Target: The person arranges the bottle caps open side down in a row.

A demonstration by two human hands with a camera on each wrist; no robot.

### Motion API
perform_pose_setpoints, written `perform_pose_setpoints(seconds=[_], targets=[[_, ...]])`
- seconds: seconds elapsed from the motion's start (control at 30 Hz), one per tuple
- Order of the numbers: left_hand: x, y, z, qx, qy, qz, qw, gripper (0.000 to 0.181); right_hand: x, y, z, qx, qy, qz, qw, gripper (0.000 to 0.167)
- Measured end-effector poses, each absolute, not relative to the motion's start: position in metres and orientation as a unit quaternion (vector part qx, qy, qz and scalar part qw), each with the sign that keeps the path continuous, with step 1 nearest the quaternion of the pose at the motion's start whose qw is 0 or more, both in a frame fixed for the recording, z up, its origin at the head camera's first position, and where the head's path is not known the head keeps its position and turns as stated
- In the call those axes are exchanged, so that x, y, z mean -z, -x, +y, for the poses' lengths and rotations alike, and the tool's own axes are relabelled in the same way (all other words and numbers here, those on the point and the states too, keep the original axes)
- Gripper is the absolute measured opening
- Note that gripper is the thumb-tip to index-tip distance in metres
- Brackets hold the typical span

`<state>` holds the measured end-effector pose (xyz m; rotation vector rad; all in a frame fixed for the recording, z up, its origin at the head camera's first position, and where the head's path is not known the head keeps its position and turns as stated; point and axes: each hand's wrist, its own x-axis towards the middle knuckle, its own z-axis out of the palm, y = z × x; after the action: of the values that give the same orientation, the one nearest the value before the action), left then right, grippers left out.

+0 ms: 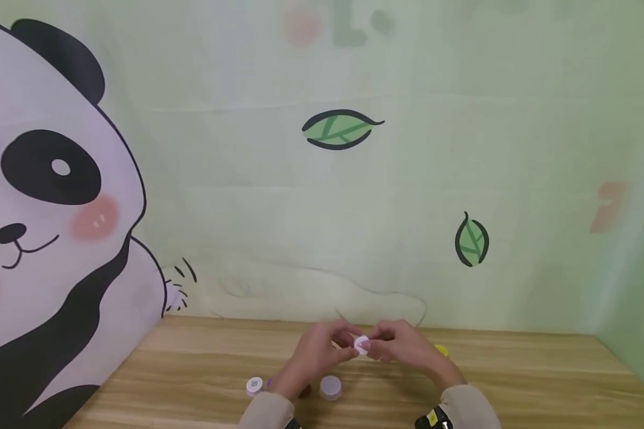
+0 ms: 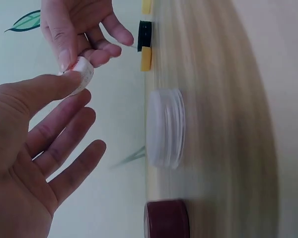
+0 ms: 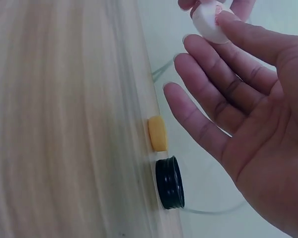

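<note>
A small round white cap [image 1: 361, 345] with red print on its face is held up between both hands, above the wooden table. My left hand [image 1: 319, 351] pinches it from the left, with the thumb against its face in the left wrist view. From the other side my right hand [image 1: 408, 347] pinches the same cap, its thumb on the print. The remaining fingers of both hands spread loosely. Below the hands, a translucent whitish lid [image 2: 164, 129] is nearest to the left hand.
On the wooden table [image 1: 531, 381] sit a white cap with a square code [image 1: 254, 385], a dark red lid [image 2: 169, 219], a black ridged cap [image 3: 170, 182] and a yellow piece [image 3: 158, 134]. Behind the table stands a green wall [image 1: 236, 179] with a printed panda.
</note>
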<state>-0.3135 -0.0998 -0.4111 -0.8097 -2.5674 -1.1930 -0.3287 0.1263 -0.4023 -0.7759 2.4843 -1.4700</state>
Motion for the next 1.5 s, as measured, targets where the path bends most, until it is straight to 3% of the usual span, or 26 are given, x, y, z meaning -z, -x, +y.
perform_pose_setpoints(seconds=[0.23, 0.57, 0.87, 1.5], targets=[[0.411, 0.312, -0.103, 0.367, 0.294, -0.876, 0.108, 0.030, 0.399, 0.323, 0.125, 0.481, 0.259, 0.832, 0.096, 0.022], [0.411, 0.315, -0.108, 0.366, 0.306, -0.871, 0.121, 0.021, 0.392, 0.326, 0.123, 0.486, 0.290, 0.820, 0.087, 0.019], [0.409, 0.314, -0.110, 0.392, 0.290, -0.868, 0.092, 0.019, 0.387, 0.327, 0.126, 0.479, 0.325, 0.810, 0.096, 0.019], [0.416, 0.313, -0.111, 0.395, 0.314, -0.863, 0.034, 0.018, 0.397, 0.324, 0.124, 0.445, 0.313, 0.831, 0.119, 0.020]])
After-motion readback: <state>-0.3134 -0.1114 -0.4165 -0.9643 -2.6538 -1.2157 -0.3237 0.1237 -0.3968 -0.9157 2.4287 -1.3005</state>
